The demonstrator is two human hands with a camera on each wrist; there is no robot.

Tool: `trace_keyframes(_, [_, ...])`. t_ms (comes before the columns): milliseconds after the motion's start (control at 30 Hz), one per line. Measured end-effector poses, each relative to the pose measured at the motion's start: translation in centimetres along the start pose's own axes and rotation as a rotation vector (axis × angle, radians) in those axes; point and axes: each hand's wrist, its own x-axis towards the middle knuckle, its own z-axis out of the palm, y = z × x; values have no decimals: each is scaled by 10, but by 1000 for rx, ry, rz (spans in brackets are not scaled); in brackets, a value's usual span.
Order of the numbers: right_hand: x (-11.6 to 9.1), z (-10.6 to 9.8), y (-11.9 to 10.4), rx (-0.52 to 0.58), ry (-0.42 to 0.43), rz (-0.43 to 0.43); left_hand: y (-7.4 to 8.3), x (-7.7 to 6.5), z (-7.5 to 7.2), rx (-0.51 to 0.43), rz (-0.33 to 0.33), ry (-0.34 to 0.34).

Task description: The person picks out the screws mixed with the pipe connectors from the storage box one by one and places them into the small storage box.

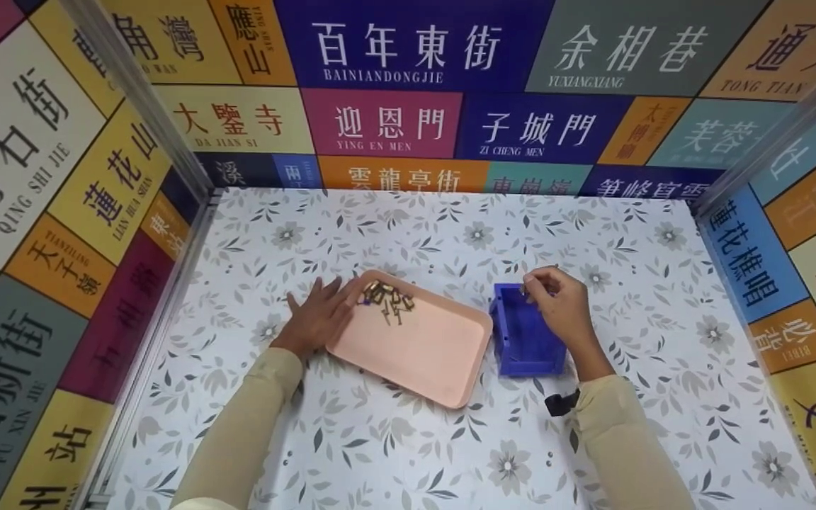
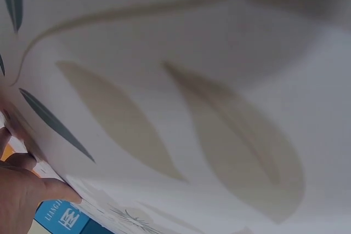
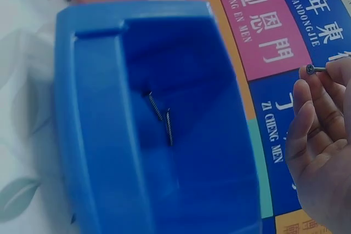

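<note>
My right hand [image 1: 557,301] is over the far end of a blue plastic bin [image 1: 530,367]. Between thumb and fingertip it pinches a screw [image 3: 311,69], whose round head shows in the right wrist view. Inside the bin lie two dark screws [image 3: 169,127]. To the left is a pink tray [image 1: 422,354], set at an angle, with a pile of small brass-coloured pieces [image 1: 390,301] in its far left corner. Against the tray's left rim rests my left hand [image 1: 319,315], fingers spread. The left wrist view shows mostly tablecloth.
A white tablecloth [image 1: 408,453] with a leaf and flower print covers the table. Colourful panels [image 1: 387,124] with street names stand along the back and both sides. A small black object [image 1: 561,404] is at my right wrist. The bin stands close to the tray's right end.
</note>
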Motion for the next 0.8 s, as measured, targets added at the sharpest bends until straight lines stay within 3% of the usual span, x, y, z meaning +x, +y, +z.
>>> trace_keyframes(300, [-7, -2, 16, -17, -7, 4, 2, 0, 0, 2, -5, 2])
trace_keyframes(800, [-11, 0, 26, 61, 9, 19, 5, -3, -2, -1, -28, 4])
